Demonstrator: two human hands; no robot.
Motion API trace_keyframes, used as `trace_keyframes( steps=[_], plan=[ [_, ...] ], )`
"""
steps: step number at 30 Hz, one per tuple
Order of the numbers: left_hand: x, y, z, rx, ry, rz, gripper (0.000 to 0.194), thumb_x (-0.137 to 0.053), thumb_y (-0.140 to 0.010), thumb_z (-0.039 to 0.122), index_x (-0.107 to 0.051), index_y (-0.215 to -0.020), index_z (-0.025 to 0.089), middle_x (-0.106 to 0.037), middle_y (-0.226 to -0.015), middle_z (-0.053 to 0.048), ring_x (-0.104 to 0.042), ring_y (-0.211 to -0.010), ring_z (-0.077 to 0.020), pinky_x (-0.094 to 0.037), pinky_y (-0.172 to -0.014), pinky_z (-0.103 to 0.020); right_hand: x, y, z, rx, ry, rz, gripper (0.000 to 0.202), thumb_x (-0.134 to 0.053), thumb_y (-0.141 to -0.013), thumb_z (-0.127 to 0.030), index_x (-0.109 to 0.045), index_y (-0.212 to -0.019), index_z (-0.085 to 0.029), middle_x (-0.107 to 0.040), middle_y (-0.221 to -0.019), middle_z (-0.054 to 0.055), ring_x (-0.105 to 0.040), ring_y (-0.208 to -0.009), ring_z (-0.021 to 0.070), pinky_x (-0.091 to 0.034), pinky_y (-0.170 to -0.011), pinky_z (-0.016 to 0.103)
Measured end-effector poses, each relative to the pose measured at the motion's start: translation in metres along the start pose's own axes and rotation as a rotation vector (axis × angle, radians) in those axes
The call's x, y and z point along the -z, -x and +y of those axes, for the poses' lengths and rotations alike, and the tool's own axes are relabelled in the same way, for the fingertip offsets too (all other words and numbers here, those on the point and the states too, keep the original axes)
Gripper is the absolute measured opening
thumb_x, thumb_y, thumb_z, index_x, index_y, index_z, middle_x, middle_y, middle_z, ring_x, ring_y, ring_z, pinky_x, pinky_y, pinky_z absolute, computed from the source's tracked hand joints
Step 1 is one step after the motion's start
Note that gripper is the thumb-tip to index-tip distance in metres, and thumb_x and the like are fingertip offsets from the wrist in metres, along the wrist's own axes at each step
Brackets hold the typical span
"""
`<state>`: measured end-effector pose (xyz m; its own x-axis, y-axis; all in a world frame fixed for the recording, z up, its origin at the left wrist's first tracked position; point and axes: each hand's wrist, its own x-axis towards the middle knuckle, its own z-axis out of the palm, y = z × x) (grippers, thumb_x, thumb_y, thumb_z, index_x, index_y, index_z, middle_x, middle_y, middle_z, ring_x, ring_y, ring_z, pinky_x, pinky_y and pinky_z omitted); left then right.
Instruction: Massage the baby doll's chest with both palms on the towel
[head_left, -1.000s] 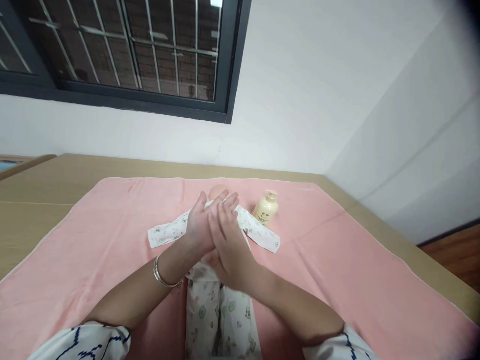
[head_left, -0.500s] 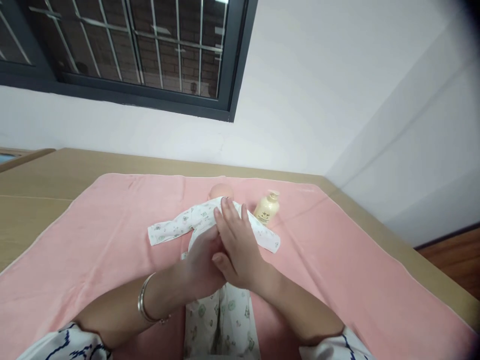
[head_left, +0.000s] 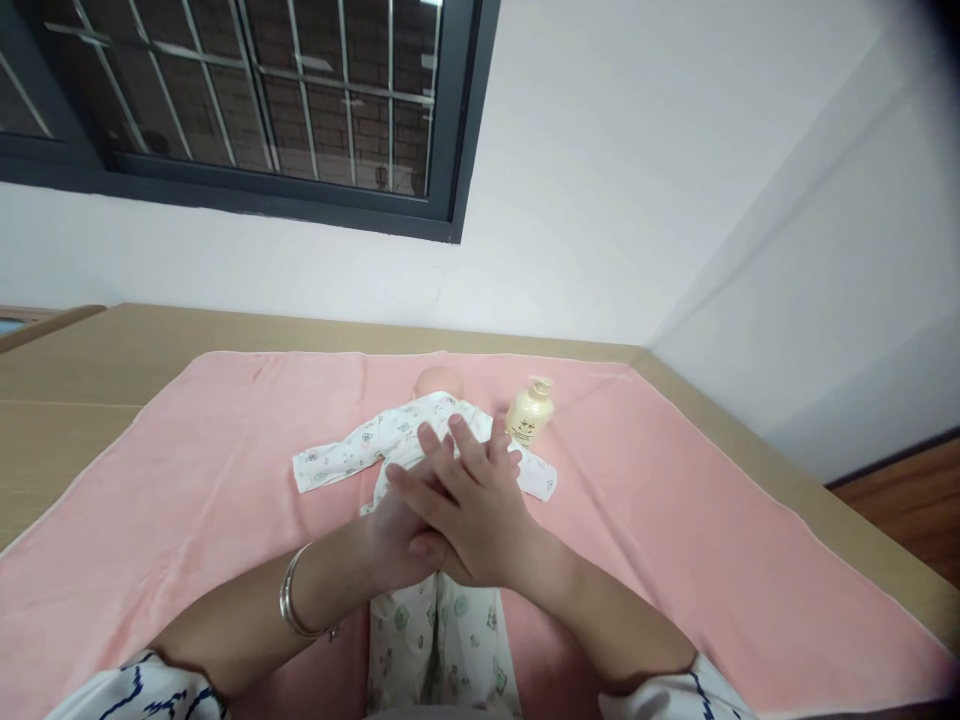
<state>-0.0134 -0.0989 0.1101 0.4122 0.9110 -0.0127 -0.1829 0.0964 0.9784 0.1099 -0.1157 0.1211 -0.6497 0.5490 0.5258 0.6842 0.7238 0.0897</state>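
My right hand [head_left: 491, 515] lies across my left hand [head_left: 401, 535], palm to palm, above the middle of a small printed outfit. The right fingers are spread. The left hand, partly hidden beneath, has its fingers stretched out; neither hand shows anything in it. Under them a white long-sleeved top [head_left: 337, 463] and matching trousers [head_left: 469, 640] lie stretched out. At the neck end is a rounded, skin-toned shape [head_left: 439, 381], like a doll's head. A pale yellow bottle [head_left: 530, 411] stands just beyond my right fingertips, beside one sleeve.
A pink cloth [head_left: 240, 440] covers most of the wooden table [head_left: 172, 325]. White wall [head_left: 570, 180] rises behind it, with a dark-framed barred window [head_left: 300, 190] at upper left. Brown wood [head_left: 907, 500] shows at the right edge.
My right hand has turned across the left, and its fingers have spread from being close together. The hands stay in contact. The view has shifted slightly.
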Motion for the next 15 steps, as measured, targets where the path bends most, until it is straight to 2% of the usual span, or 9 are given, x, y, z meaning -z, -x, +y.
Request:
trace_keyframes(
  steps=[2,3,5,8,10,12,15],
  plan=[
    [0.003,-0.006,0.019,0.120,0.164,-0.170,0.063,-0.024,-0.091,0.066,-0.049,-0.138,0.032,-0.064,-0.127,-0.004,-0.041,-0.137,-0.0311,-0.039,-0.109,-0.053,-0.001,-0.002,0.009,-0.095,0.021,-0.012,0.063,-0.043,-0.091,-0.049,-0.023,-0.150,-0.039,-0.026,-0.158,0.001,-0.014,-0.145,0.0402,0.004,-0.113,0.070],
    [0.005,-0.008,0.028,0.147,0.235,-0.231,0.065,-0.020,-0.092,0.067,-0.051,-0.136,0.030,-0.064,-0.127,-0.005,-0.042,-0.137,-0.0299,-0.039,-0.109,-0.051,-0.003,-0.003,0.013,-0.149,0.027,-0.006,0.062,-0.041,-0.093,-0.047,-0.021,-0.151,-0.037,-0.023,-0.159,0.002,-0.010,-0.146,0.0402,0.004,-0.111,0.072],
    [0.012,-0.010,0.040,0.127,0.316,-0.265,0.069,-0.016,-0.092,0.068,-0.054,-0.133,0.028,-0.063,-0.128,-0.007,-0.043,-0.136,-0.0280,-0.040,-0.109,-0.049,-0.009,-0.005,0.021,-0.282,0.021,0.027,0.060,-0.034,-0.097,-0.040,-0.017,-0.153,-0.029,-0.016,-0.161,0.006,-0.001,-0.147,0.0384,0.002,-0.110,0.073],
    [0.028,-0.019,0.048,0.000,0.311,-0.176,0.068,-0.012,-0.093,0.065,-0.052,-0.134,0.028,-0.058,-0.135,-0.008,-0.042,-0.137,-0.0266,-0.039,-0.109,-0.050,-0.026,-0.006,0.035,-0.493,-0.039,0.071,0.058,-0.025,-0.100,-0.036,-0.009,-0.154,-0.022,-0.009,-0.162,0.010,0.005,-0.148,0.0314,-0.005,-0.113,0.068],
    [0.040,-0.032,0.042,-0.113,0.269,-0.093,0.066,-0.009,-0.094,0.062,-0.047,-0.138,0.029,-0.052,-0.142,-0.007,-0.039,-0.139,-0.0248,-0.038,-0.110,-0.049,-0.043,-0.007,0.041,-0.556,-0.100,0.032,0.059,-0.027,-0.100,-0.037,-0.010,-0.154,-0.021,-0.011,-0.161,0.011,0.002,-0.149,0.0281,-0.012,-0.116,0.063],
    [0.050,-0.052,0.024,-0.242,0.143,0.052,0.061,-0.010,-0.097,0.057,-0.045,-0.139,0.030,-0.045,-0.148,-0.005,-0.034,-0.142,-0.0219,-0.033,-0.114,-0.046,-0.060,-0.006,0.040,-0.522,-0.151,-0.063,0.057,-0.030,-0.100,-0.037,-0.018,-0.153,-0.018,-0.017,-0.160,0.013,-0.005,-0.149,0.0274,-0.017,-0.116,0.059],
    [0.061,-0.083,-0.015,-0.362,-0.268,0.312,0.047,-0.034,-0.097,0.047,-0.047,-0.137,0.025,-0.040,-0.151,-0.005,-0.022,-0.146,-0.0214,-0.018,-0.120,-0.044,-0.080,-0.003,0.031,-0.415,-0.153,-0.193,0.051,-0.032,-0.100,-0.033,-0.033,-0.148,-0.014,-0.031,-0.155,0.015,-0.017,-0.147,0.0280,-0.019,-0.117,0.057]
  ],
)
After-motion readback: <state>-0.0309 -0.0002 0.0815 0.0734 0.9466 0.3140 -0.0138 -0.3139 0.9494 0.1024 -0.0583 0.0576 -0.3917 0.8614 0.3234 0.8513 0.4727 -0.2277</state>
